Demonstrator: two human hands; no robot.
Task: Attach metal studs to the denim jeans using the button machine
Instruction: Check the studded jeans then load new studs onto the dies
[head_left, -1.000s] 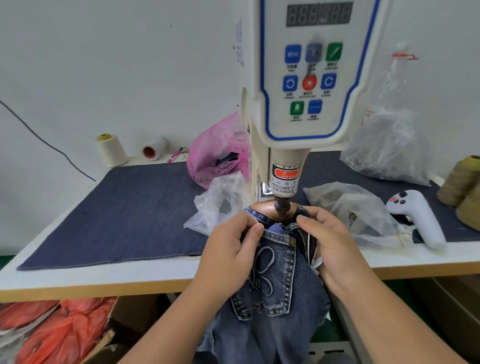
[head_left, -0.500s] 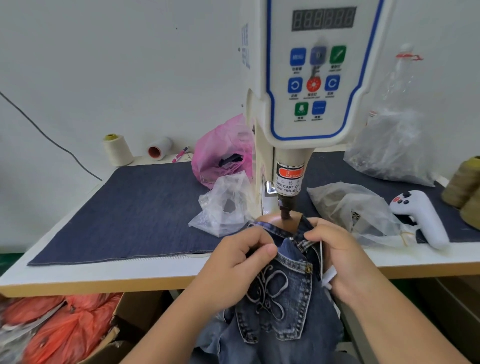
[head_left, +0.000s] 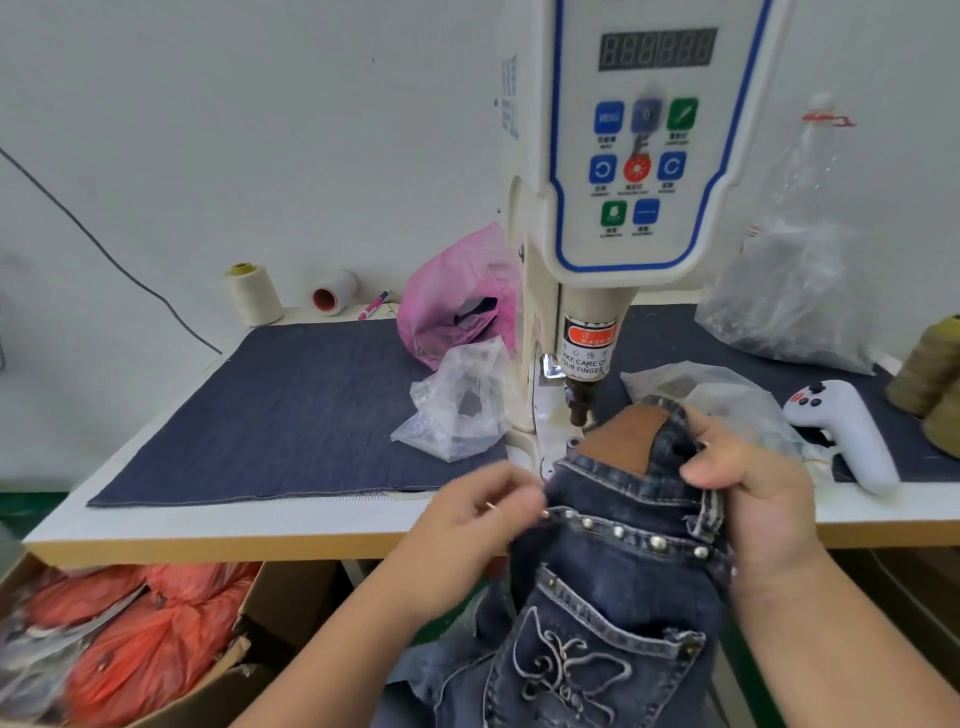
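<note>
Dark denim jeans (head_left: 613, 587), waistband w/ a row of round metal studs (head_left: 618, 531), sit just in front of the machine (head_left: 623, 208). Right hand (head_left: 753, 483) grips the waistband; left hand (head_left: 483, 514) blurred (grip unclear). White table (head_left: 260, 525), denim mat (head_left: 291, 410), crinkly plastic bags (head_left: 457, 405).

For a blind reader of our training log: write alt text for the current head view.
A person's two hands hold dark denim jeans at the table's front edge, just below a button machine: the right hand grips the waistband and the blurred left hand touches its other end. A row of metal studs lines the denim between the hands. Plastic bags, thread cones and a white controller lie on the table.
</note>
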